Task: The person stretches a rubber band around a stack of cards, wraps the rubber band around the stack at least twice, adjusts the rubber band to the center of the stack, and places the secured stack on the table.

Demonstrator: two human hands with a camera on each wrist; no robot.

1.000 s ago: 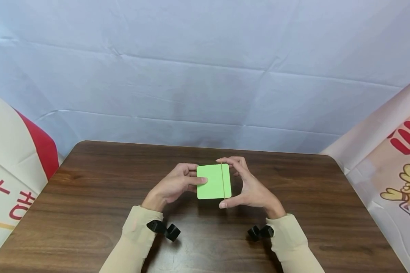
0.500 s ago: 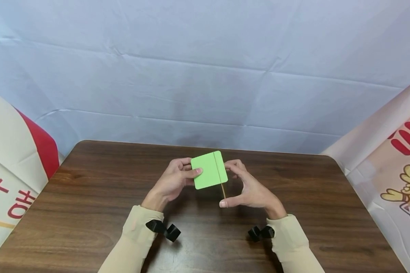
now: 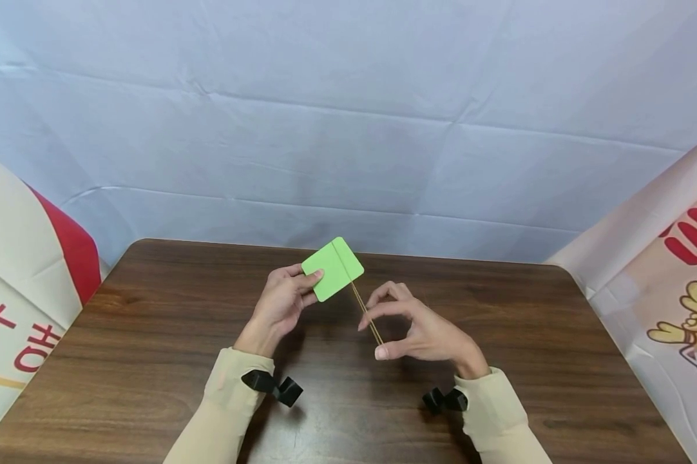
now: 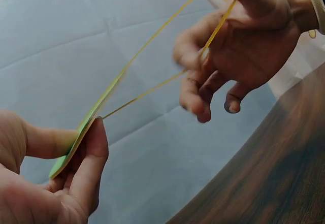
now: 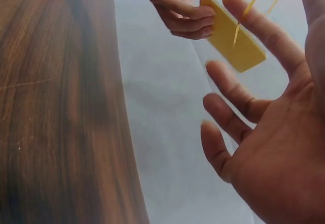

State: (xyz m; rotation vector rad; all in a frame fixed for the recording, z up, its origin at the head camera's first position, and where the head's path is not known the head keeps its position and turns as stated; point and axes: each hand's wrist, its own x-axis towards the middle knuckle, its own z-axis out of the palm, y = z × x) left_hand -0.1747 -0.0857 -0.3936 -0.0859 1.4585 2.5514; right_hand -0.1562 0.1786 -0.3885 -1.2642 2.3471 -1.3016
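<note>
A thin square green card (image 3: 328,274) with rounded corners is tilted in the air above the table's far side. My left hand (image 3: 281,296) pinches its near left corner, thumb on top and fingers beneath. Around the card runs a tan rubber band (image 3: 360,303), stretched from its right part to my right hand (image 3: 420,325). In the left wrist view the band (image 4: 157,33) is drawn out in two strands, looped at the right thumb and hooked by the bent index finger. The other right fingers (image 5: 233,89) stand spread apart. The card (image 5: 236,43) looks yellow in the right wrist view.
A dark wood-grain table (image 3: 169,335) lies under both hands. Behind it hangs a pale creased cloth (image 3: 325,129). Printed banners stand at the left (image 3: 12,283) and right (image 3: 667,283) sides. Each wrist carries a small black camera mount (image 3: 273,386).
My left hand has drawn the card left and away from the right hand, turning it counterclockwise. The band has slipped off the card's right-side grip and stretched into two strands toward the right thumb.
</note>
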